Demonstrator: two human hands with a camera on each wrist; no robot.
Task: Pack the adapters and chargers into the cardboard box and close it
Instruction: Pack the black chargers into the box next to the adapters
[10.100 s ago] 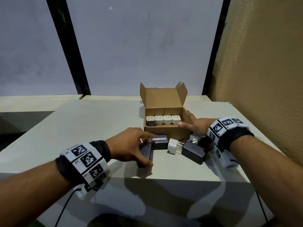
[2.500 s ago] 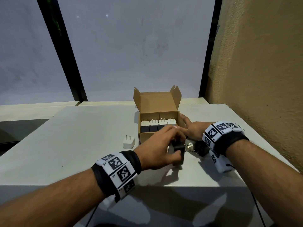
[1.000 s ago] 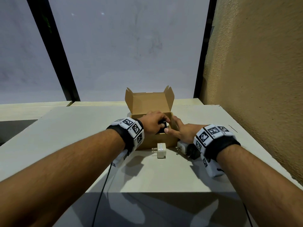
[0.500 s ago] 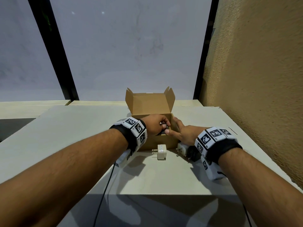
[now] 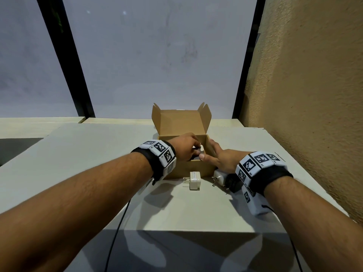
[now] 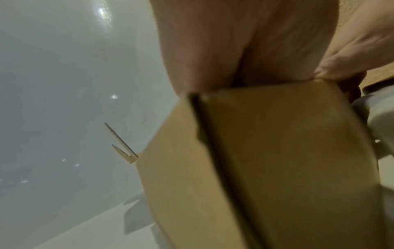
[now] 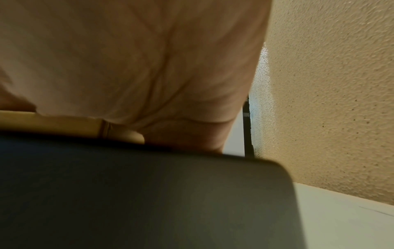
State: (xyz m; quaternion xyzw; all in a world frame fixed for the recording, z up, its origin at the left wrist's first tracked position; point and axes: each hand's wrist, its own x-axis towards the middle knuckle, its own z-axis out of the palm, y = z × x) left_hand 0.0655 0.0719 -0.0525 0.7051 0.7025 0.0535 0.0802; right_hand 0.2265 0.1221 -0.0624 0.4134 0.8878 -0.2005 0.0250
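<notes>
Since a moment ago your left hand [image 5: 186, 150], clenched around a black charger [image 5: 197, 153], sinks into the cardboard box [image 5: 182, 122]; your right hand [image 5: 220, 160], fingers straight, steadies it. Seat it, then fetch the white adapter [image 5: 194, 180].

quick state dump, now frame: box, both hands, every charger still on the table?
cardboard box: lid open, standing upright at the back.
left hand: fingers curled round a dark charger at the box opening.
right hand: fingers straight, resting on the box's right side.
white adapter: unpacked, on the table before the box.
second white adapter: unpacked, under the right wrist.
black charger: unpacked, beside it.
</notes>
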